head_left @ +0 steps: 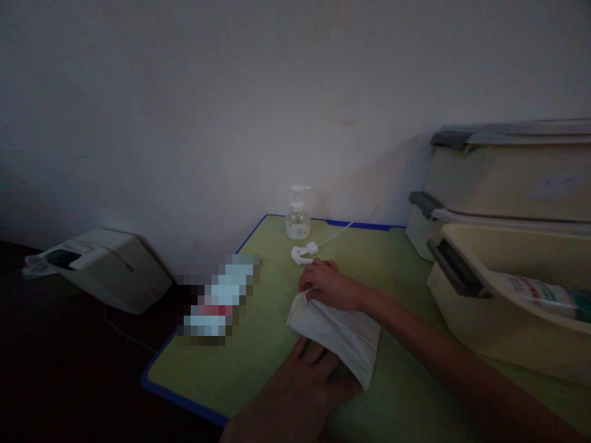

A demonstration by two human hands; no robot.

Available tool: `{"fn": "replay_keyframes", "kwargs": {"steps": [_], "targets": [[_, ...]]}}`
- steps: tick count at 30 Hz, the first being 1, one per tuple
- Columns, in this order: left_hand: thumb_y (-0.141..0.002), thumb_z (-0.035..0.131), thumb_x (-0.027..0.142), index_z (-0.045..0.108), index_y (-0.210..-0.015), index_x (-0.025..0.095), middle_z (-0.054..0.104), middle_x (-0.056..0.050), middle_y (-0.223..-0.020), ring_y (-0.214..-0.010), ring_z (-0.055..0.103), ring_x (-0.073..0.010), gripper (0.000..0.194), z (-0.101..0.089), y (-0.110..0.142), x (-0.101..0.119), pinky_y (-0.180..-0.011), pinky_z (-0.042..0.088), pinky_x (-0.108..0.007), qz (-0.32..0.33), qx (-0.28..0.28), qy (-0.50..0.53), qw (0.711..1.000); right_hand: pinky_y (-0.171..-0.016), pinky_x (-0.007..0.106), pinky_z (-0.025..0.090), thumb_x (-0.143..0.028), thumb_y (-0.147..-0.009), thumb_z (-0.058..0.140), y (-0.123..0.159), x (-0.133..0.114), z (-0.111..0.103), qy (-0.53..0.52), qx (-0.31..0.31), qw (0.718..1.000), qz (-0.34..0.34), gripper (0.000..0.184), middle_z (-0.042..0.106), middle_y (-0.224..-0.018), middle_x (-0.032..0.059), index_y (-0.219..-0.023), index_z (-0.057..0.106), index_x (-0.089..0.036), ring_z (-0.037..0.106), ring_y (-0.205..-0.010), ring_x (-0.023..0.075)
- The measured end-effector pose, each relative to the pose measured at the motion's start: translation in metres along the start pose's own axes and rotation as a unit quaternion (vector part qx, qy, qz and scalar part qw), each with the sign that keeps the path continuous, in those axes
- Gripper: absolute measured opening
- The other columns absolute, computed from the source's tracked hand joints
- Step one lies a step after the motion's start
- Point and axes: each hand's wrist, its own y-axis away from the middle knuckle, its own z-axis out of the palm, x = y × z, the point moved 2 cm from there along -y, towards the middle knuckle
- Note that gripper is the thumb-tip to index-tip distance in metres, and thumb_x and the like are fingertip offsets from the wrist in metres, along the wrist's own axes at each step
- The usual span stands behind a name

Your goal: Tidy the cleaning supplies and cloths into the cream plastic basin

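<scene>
A folded white cloth (339,335) lies on the green table (397,264). My right hand (325,284) is closed, pinching the cloth's far left corner. My left hand (307,372) rests flat on the table with fingers stretched out, its fingertips tucked under the cloth's near edge. Just beyond my right hand lies a white spray nozzle (302,253) with its tube.
A clear pump bottle (298,215) stands at the table's back edge by the wall. Stacked cream plastic bins (508,215) fill the right side, one holding a bottle. A blurred-out item (215,298) lies at the table's left edge. A white device (104,264) sits left of the table.
</scene>
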Motion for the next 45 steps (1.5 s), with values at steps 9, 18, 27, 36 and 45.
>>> {"fn": "replay_keyframes", "kwargs": {"steps": [9,18,27,36,45], "targets": [[-0.081,0.046,0.053,0.042,-0.127,0.025,0.031,-0.007,-0.142,-0.134,0.018,-0.0263,0.054,-0.001,-0.001,0.0,-0.109,0.013,-0.047,0.002,-0.01,-0.01,1.0,-0.066,0.026,0.037,-0.011,-0.082,0.049,0.007,-0.002,-0.012,0.028,0.036,0.999,0.024,0.008,0.062,-0.081,0.0037,-0.084,0.055,-0.016,0.056,-0.075,0.0162],[-0.08,0.044,0.056,0.036,-0.131,0.025,0.035,-0.008,-0.139,-0.13,0.025,-0.0282,0.06,0.008,-0.001,-0.003,-0.107,0.018,-0.048,-0.012,-0.001,-0.018,1.0,-0.081,0.036,0.034,-0.005,-0.083,0.042,0.01,-0.015,0.013,0.067,0.104,0.99,0.063,0.017,0.058,-0.095,0.0108,-0.088,0.055,-0.014,0.05,-0.093,0.0223],[-0.08,0.045,0.055,0.037,-0.13,0.025,0.035,-0.009,-0.138,-0.13,0.026,-0.0275,0.059,-0.001,-0.004,0.001,-0.107,0.019,-0.047,-0.017,-0.03,0.016,0.999,-0.066,0.023,0.04,-0.006,-0.082,0.044,0.012,-0.009,0.024,0.015,0.098,0.995,0.026,0.014,0.057,-0.084,0.0045,-0.082,0.056,-0.014,0.054,-0.073,0.0125],[-0.086,0.046,0.034,0.036,-0.132,0.019,0.042,-0.014,-0.135,-0.124,0.039,-0.0278,0.049,0.003,-0.002,0.017,-0.102,0.034,-0.041,-0.06,-0.019,-0.07,0.996,-0.068,0.026,0.039,-0.016,-0.079,0.049,0.013,-0.009,0.025,0.004,0.085,0.996,-0.012,0.008,0.055,-0.086,0.0047,-0.086,0.054,-0.016,0.052,-0.075,0.0148],[-0.085,0.048,0.019,0.057,-0.106,0.021,0.061,-0.005,-0.11,-0.099,0.057,-0.019,0.023,-0.03,0.016,0.008,-0.088,0.048,-0.035,-0.143,0.11,-0.086,0.98,-0.068,0.026,0.038,-0.017,-0.078,0.049,0.013,-0.008,0.027,0.002,0.08,0.997,-0.015,0.009,0.053,-0.088,0.0049,-0.087,0.051,-0.016,0.05,-0.077,0.0155]]}}
